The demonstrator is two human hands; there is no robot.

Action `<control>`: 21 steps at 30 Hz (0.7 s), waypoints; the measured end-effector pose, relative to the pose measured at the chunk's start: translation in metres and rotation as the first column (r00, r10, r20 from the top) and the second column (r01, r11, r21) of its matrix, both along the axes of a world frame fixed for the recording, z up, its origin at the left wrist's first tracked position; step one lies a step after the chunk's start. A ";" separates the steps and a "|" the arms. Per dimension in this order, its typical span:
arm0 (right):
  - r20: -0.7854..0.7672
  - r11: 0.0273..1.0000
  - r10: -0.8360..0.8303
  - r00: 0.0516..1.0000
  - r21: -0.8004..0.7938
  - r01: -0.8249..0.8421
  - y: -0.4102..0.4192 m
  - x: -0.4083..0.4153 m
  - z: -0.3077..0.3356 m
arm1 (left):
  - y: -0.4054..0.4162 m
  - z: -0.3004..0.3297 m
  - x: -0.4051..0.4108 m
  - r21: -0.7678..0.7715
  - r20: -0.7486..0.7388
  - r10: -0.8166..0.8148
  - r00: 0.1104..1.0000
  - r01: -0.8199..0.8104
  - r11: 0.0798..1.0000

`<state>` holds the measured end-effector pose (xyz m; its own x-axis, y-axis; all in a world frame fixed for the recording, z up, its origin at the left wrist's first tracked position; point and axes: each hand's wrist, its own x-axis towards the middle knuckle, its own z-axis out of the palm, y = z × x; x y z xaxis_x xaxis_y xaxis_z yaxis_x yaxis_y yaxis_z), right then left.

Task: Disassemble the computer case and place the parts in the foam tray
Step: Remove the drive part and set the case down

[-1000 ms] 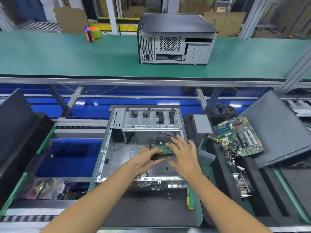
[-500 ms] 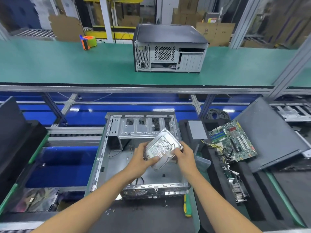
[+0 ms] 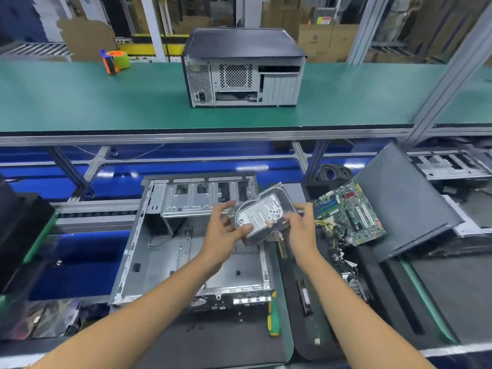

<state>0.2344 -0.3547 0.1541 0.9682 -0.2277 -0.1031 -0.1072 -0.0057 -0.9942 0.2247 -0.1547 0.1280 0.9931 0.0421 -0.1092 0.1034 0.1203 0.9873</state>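
Green conveyor belt (image 3: 106,102) carries a closed case (image 3: 243,67); below, both hands (image 3: 226,230) (image 3: 302,230) grip a hard drive (image 3: 262,213) over the open case (image 3: 170,251); motherboard (image 3: 351,213) lies in the foam tray (image 3: 386,302).

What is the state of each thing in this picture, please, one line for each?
hard drive: out of the case, held in the air, label side up
left hand: grips the drive's left edge
right hand: grips the drive's right edge
open case: cover off, lying flat
motherboard: removed, lying in the foam tray
closed case: cover on, upright on the green bench
screwdriver: lying unused beside the open case
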 end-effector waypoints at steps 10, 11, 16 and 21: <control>-0.209 0.974 0.073 0.975 -0.197 -0.115 -0.165 0.009 -0.002 | -0.154 -0.006 0.004 0.360 -0.074 -0.145 0.987 0.162 0.919; -0.212 0.969 0.096 0.973 -0.202 -0.140 -0.180 0.009 -0.004 | -0.170 -0.010 0.005 0.405 -0.087 -0.172 0.981 0.193 0.894; -0.150 0.941 0.071 0.986 -0.318 -0.116 -0.236 -0.001 -0.007 | -0.245 -0.032 -0.004 0.541 -0.167 -0.220 0.961 0.276 0.794; -0.217 0.795 0.085 0.972 -0.573 -0.198 -0.281 -0.008 -0.021 | -0.304 -0.058 -0.020 0.564 -0.291 -0.351 0.890 0.456 0.689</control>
<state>0.2260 -0.6361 0.1335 0.9738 -0.1605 -0.1612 -0.2263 -0.6107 -0.7588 0.2048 -0.4590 0.0702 0.9029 -0.2508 -0.3492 0.1488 -0.5798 0.8011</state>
